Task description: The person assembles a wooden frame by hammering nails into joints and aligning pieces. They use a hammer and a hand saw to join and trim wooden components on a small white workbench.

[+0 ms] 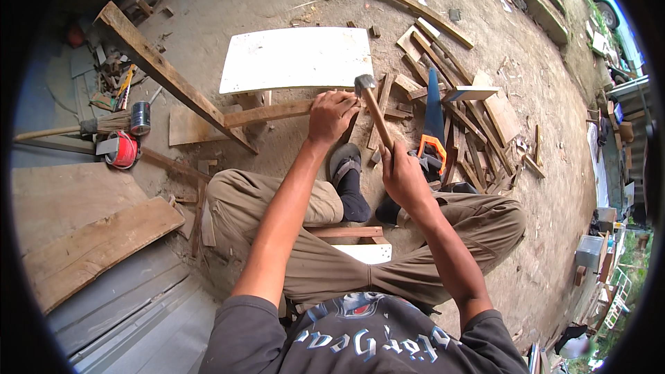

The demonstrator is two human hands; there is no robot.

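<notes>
I sit low over dirt ground with my knees apart. My right hand (pixel 402 174) grips the wooden handle of a hammer (pixel 375 112), whose metal head is raised just right of my left hand. My left hand (pixel 331 115) presses down on a narrow wooden batten (pixel 267 113) that lies across under the near edge of a white board (pixel 296 57). Its fingers are curled at the batten's right end, next to the hammer head. Whether they pinch a nail is hidden.
A long timber beam (pixel 163 69) runs diagonally at left. A hand saw with an orange handle (pixel 433 125) lies among several scrap wood strips (pixel 478 131) at right. A red tape measure (pixel 123 149), a can (pixel 140 118) and a broom (pixel 76 127) sit left, planks (pixel 90 249) lower left.
</notes>
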